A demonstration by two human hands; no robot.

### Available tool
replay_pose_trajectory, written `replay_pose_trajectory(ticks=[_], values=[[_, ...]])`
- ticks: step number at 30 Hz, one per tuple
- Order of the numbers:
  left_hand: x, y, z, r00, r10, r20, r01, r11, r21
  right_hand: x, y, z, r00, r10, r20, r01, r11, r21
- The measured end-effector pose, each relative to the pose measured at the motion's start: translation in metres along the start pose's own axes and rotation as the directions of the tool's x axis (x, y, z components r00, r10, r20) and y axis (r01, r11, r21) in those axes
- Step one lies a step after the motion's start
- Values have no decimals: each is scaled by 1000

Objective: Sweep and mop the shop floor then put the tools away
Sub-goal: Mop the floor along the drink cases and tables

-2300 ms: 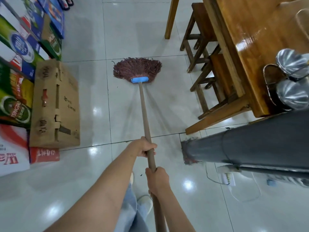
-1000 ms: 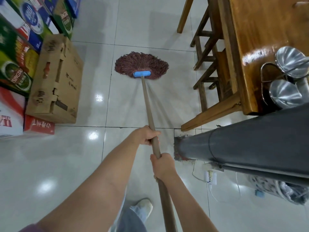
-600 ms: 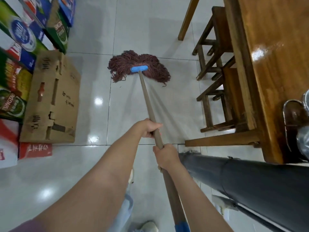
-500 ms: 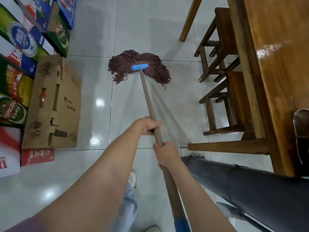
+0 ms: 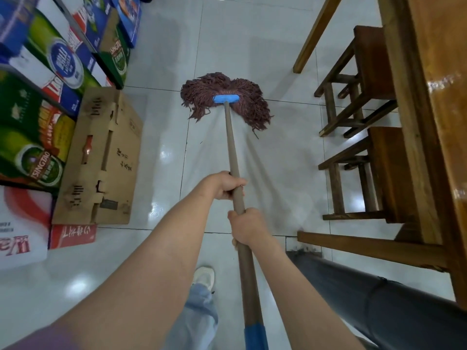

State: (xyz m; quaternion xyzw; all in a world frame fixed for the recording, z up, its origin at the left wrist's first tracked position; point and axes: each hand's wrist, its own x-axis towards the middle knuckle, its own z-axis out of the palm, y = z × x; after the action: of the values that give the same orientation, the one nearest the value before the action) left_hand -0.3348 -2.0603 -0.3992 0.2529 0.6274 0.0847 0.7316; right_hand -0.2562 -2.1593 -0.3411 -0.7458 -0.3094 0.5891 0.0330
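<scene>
Both hands are wrapped around the wooden mop handle [image 5: 233, 157], the left hand [image 5: 225, 185] further down the shaft and the right hand [image 5: 246, 227] just behind it, a staggered hold that likely gives leverage for pushing and pulling. The mop head [image 5: 225, 102] lies spread flat on the tiled floor [image 5: 283, 173] (strands fanned out to wet more tile), in the aisle between the cardboard box [image 5: 101, 160] and the wooden stools [image 5: 364, 168], so mopping appears underway.
</scene>
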Motion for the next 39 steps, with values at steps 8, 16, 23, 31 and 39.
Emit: replay_pose_trajectory(ticks=[8,16,23,31,39], values=[[-46,-50,26,1000,13,9,-13,999,-36,-45,51,2,999,-29,18,29,999,-30],[-98,-123,60,1000,-5,-19,3,995,-100,-104,119,8,997,-73,24,77,974,-212],[-141,-178,116,999,-49,10,50,978,-202,-160,186,-16,996,-65,58,79,956,-284],[-185,-235,168,995,-102,16,103,958,-269,-218,249,-33,996,-24,86,51,943,-330],[-198,-249,167,995,-96,-30,86,966,-243,-228,256,-19,995,-33,99,65,935,-349]])
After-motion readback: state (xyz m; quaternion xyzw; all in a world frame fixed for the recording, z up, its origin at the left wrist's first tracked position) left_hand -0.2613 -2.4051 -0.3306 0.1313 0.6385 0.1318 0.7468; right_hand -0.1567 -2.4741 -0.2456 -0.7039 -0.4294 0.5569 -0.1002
